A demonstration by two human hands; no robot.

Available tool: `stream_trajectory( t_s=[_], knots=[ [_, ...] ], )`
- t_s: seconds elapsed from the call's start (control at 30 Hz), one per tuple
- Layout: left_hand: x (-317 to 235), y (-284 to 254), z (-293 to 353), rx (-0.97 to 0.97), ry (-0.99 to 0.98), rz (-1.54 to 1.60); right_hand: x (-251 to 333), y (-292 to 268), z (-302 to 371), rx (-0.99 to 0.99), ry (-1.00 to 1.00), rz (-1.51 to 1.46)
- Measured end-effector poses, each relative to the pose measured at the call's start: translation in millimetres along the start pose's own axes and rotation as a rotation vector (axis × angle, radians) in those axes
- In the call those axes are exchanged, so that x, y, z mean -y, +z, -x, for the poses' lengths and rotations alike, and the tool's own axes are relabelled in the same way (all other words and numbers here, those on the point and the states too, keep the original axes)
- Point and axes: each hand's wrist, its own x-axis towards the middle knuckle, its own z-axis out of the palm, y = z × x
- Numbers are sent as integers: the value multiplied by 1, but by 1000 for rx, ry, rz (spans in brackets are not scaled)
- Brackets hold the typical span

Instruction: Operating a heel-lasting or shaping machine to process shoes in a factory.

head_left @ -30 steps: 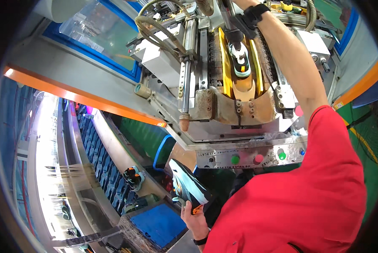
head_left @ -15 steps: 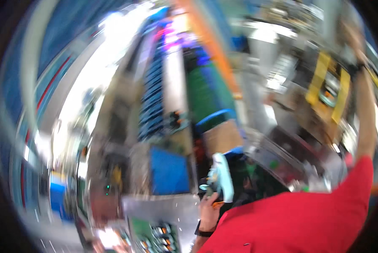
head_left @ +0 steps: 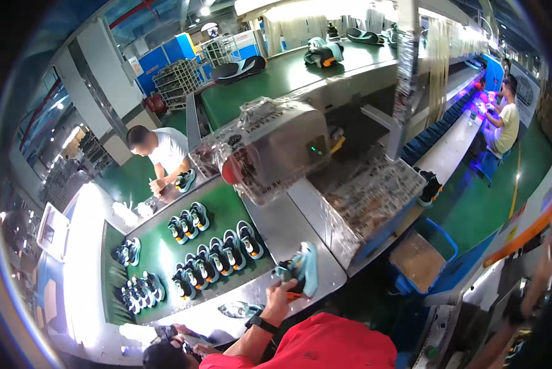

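My left hand (head_left: 280, 296), with a black watch on its wrist, is closed on a sneaker (head_left: 308, 269). The sneaker is held on its side, its pale blue sole facing right, with dark and orange parts by my fingers. It is over the metal edge of the work table (head_left: 332, 275). Close to my left wrist lies a pale, patterned flat piece (head_left: 241, 309), whose kind I cannot make out. My right hand (head_left: 550, 249) is raised at the far right rim of the view, beside an orange bar. Motion blur hides its fingers.
Several sneakers stand in rows on the green belt (head_left: 159, 261). A plastic-wrapped machine (head_left: 276, 147) stands ahead, with a wrapped box (head_left: 374, 209) beside it. A blue-framed stool (head_left: 416, 261) is at right. Co-workers sit at far right (head_left: 505, 126), left (head_left: 165, 150) and lower left (head_left: 168, 352).
The view has swung left, bringing the belt of sneakers into the middle, and is sharper. My left hand keeps hold of the sneaker. My right arm has dropped lower along the right rim.
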Motion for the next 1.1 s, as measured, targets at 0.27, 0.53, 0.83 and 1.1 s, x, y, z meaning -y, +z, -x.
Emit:
stream_trajectory(
  t_s=[0.27, 0.53, 0.83, 1.1],
  knots=[
    [-120, -105, -178, -206, 293, 53, 333, 350, -241, 411, -413, -188],
    [-214, -226, -401, -541, 374, -9, 376, 659, -409, 553, -473, 132],
    [-206, -255, -528, -720, 526, -898, 368, 706, -421, 879, -184, -205],
    [-149, -222, -413, -552, 834, -535, 467, 560, -315, 1051, -325, -92]
  ],
)
